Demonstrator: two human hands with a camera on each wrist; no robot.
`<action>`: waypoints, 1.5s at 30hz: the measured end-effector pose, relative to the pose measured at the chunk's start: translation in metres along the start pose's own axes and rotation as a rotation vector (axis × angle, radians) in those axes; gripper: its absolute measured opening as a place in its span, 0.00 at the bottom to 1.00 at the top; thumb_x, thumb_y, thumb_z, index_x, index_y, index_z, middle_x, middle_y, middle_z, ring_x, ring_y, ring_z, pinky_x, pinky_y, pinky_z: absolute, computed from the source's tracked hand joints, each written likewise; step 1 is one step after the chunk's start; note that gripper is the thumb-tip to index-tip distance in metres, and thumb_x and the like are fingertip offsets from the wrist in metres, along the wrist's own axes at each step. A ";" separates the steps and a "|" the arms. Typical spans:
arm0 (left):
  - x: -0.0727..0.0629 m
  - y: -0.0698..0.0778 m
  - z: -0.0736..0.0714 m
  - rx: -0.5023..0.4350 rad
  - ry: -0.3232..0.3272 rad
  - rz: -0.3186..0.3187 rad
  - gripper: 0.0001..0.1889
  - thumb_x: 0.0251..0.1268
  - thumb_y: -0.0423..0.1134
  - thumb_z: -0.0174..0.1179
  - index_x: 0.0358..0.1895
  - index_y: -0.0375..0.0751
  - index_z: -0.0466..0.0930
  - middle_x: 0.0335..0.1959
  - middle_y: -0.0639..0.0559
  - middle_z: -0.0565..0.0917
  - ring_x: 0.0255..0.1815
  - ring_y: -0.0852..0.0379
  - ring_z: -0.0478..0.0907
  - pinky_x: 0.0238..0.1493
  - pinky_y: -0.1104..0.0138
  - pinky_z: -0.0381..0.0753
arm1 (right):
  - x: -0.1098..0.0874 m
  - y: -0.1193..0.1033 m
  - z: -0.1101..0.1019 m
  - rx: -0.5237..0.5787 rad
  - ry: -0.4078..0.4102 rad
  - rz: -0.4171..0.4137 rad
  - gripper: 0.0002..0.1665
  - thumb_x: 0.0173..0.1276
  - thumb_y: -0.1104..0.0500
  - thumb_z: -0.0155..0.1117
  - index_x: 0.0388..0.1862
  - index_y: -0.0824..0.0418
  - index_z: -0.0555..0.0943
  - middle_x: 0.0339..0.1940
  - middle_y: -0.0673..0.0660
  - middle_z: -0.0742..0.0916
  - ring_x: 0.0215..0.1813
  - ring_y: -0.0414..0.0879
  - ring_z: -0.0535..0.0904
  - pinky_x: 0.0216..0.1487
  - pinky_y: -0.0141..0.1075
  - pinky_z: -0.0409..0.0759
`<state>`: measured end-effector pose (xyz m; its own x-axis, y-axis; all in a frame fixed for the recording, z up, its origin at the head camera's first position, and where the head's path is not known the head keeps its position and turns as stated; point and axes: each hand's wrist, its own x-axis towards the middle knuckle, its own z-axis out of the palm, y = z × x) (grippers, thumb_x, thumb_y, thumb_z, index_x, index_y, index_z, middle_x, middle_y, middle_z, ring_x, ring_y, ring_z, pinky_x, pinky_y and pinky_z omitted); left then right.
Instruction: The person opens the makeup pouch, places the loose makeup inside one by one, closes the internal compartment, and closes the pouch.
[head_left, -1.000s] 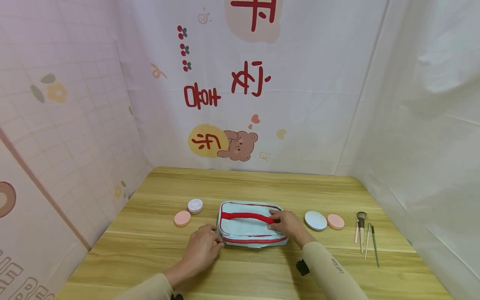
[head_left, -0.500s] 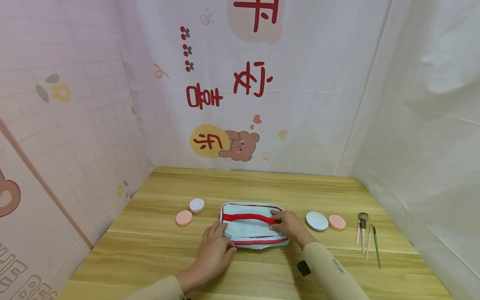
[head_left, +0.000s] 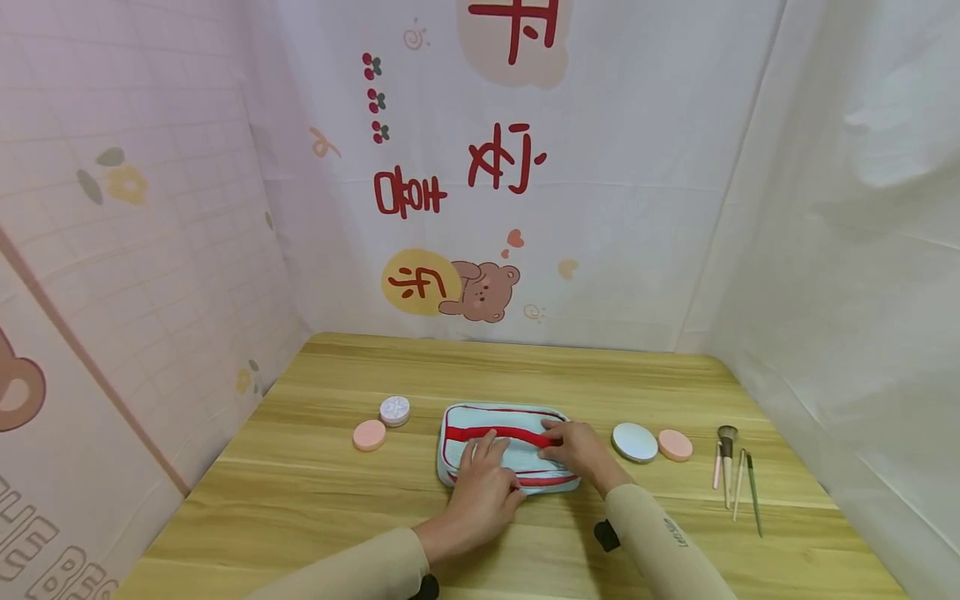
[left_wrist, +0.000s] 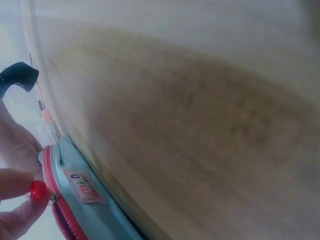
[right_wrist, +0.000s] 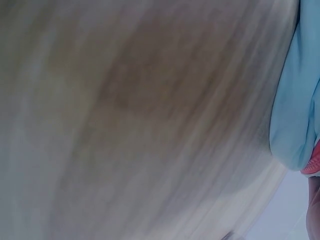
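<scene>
A light blue cosmetic bag (head_left: 498,454) with red trim and a red carry handle (head_left: 495,432) lies on the table. My left hand (head_left: 480,496) is at its front side. In the left wrist view, thumb and finger pinch a red bead-like zipper pull (left_wrist: 38,190) beside a metal slider. Below the slider, the red zipper (left_wrist: 64,215) shows a dark gap. My right hand (head_left: 581,454) holds the bag's right end, with thumb and fingers around the handle's right base. In the right wrist view, only the bag's blue side (right_wrist: 295,100) and some red zipper show clearly.
A pink round case (head_left: 369,435) and a white embossed round case (head_left: 394,411) lie left of the bag. To the right are a white round compact (head_left: 634,442), a pink round case (head_left: 675,446) and several makeup brushes (head_left: 727,467). Printed cloth (head_left: 600,250) hangs around the table (head_left: 315,492).
My left hand has moved right along the bag's front, from its left corner to near the middle. The right hand stays at the right end.
</scene>
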<state>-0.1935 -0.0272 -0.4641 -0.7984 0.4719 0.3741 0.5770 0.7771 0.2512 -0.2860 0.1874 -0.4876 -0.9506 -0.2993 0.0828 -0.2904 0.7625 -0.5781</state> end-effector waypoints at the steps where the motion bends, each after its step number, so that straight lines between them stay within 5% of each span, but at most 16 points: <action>1: 0.001 0.001 0.000 0.006 -0.017 -0.001 0.10 0.61 0.44 0.67 0.23 0.46 0.88 0.62 0.40 0.77 0.71 0.38 0.62 0.67 0.39 0.59 | 0.001 0.000 0.001 -0.001 0.000 -0.001 0.17 0.58 0.60 0.76 0.46 0.65 0.88 0.60 0.58 0.84 0.66 0.59 0.75 0.64 0.50 0.73; 7: -0.002 -0.002 -0.004 0.030 -0.087 0.013 0.15 0.68 0.52 0.62 0.28 0.50 0.90 0.63 0.41 0.77 0.71 0.39 0.64 0.68 0.37 0.57 | 0.003 -0.002 0.003 0.006 -0.001 0.001 0.17 0.59 0.60 0.76 0.46 0.65 0.88 0.61 0.58 0.83 0.66 0.58 0.74 0.65 0.50 0.72; 18: 0.002 -0.004 -0.009 0.063 -0.080 0.115 0.12 0.67 0.53 0.63 0.44 0.53 0.90 0.62 0.45 0.78 0.67 0.45 0.70 0.66 0.43 0.65 | 0.005 -0.002 0.003 0.018 0.004 -0.006 0.17 0.58 0.61 0.76 0.46 0.66 0.88 0.60 0.58 0.84 0.66 0.59 0.74 0.65 0.50 0.72; 25: 0.018 -0.053 -0.010 -0.011 -0.055 0.034 0.29 0.60 0.50 0.70 0.62 0.40 0.78 0.63 0.42 0.76 0.67 0.44 0.69 0.67 0.47 0.66 | 0.005 -0.001 0.001 0.038 -0.023 0.003 0.18 0.59 0.60 0.76 0.48 0.65 0.88 0.61 0.58 0.83 0.68 0.60 0.72 0.66 0.52 0.70; 31: 0.030 -0.095 -0.013 -0.177 -0.219 0.009 0.39 0.59 0.48 0.72 0.70 0.33 0.68 0.68 0.42 0.72 0.70 0.46 0.67 0.69 0.54 0.66 | 0.005 0.000 -0.002 0.012 -0.025 -0.047 0.17 0.60 0.60 0.75 0.47 0.66 0.88 0.60 0.60 0.83 0.67 0.61 0.73 0.64 0.52 0.71; 36: 0.033 -0.111 -0.010 -0.251 -0.344 -0.018 0.42 0.60 0.52 0.71 0.72 0.34 0.65 0.70 0.43 0.71 0.71 0.46 0.66 0.70 0.53 0.64 | 0.003 0.001 -0.007 -0.020 -0.020 -0.117 0.15 0.61 0.59 0.74 0.45 0.64 0.88 0.59 0.62 0.84 0.64 0.62 0.76 0.62 0.53 0.74; 45: 0.042 -0.119 -0.002 -0.244 -0.393 -0.022 0.42 0.57 0.53 0.72 0.70 0.33 0.68 0.74 0.40 0.65 0.74 0.43 0.61 0.71 0.51 0.61 | -0.006 -0.010 -0.020 -0.077 -0.018 -0.116 0.21 0.64 0.56 0.72 0.55 0.62 0.84 0.55 0.58 0.86 0.60 0.56 0.79 0.61 0.50 0.76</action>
<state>-0.2951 -0.1009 -0.4768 -0.7883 0.6152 0.0115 0.5454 0.6899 0.4760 -0.2795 0.1927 -0.4662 -0.9081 -0.3980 0.1306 -0.4068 0.7637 -0.5012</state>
